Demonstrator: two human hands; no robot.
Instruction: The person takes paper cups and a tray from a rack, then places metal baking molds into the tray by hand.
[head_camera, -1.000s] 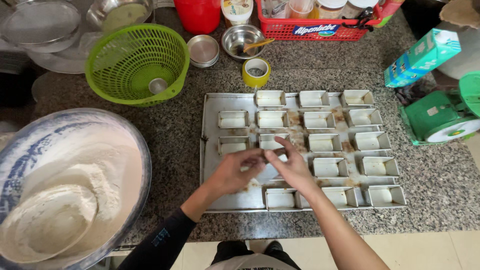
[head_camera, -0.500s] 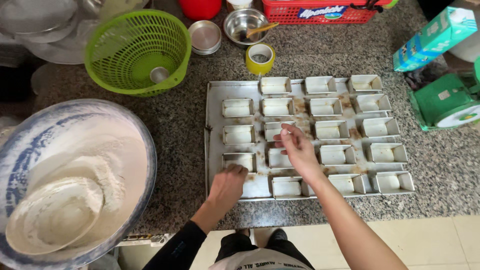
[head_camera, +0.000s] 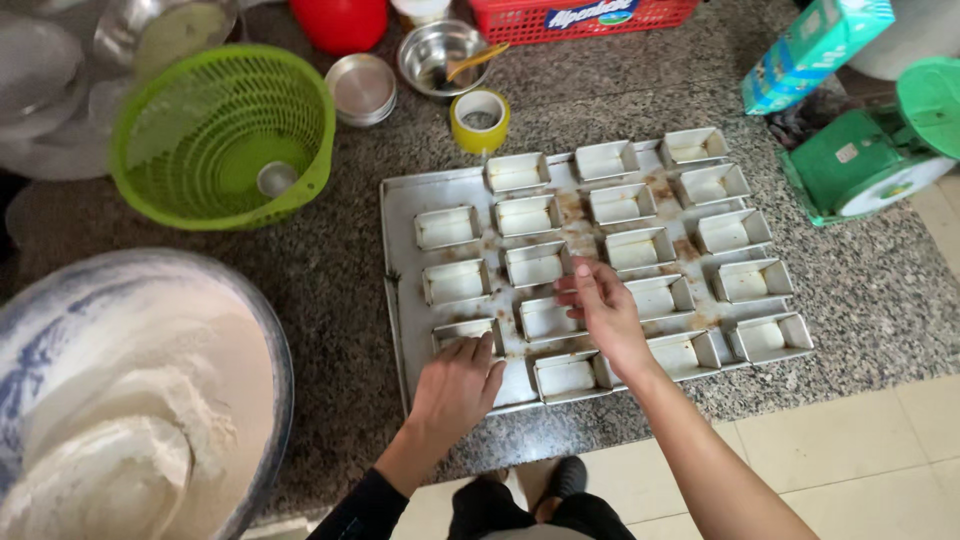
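**Two hands at a tray of small loaf tins**

While the metal baking tray (head_camera: 400, 215) lies flat on the speckled granite counter (head_camera: 340, 290), both hands work over its near half. The left hand (head_camera: 457, 380) rests palm down on the tray's near left corner, its fingers held close together and laid flat over the small rectangular tin (head_camera: 462, 333) there, fingertips touching that tin's rim. The right hand (head_camera: 603, 310) hovers near the middle of the tray's near rows, fingers curled inward and bunched, the thumb and first fingers pinched at the edge of a tin (head_camera: 545, 318) in the third row; whether they actually grip the rim cannot be told.

Small tins fill the tray in four slanting rows, each pale inside, with brown stains on the tray floor between them. One tin (head_camera: 568, 377) sits at the tray's near edge, between the two hands.

Beyond the tray's far left corner stands a yellow tape roll (head_camera: 480, 120), and farther out from that corner a steel bowl (head_camera: 438, 52) with a utensil in it. Left of the tray sits a green plastic basket (head_camera: 225, 135). Well to the tray's near left, a large blue-and-white basin (head_camera: 130, 400) holds white flour. Right of the tray's far corner stands a green kitchen scale (head_camera: 870, 160), with a teal carton (head_camera: 815, 50) just beyond it.
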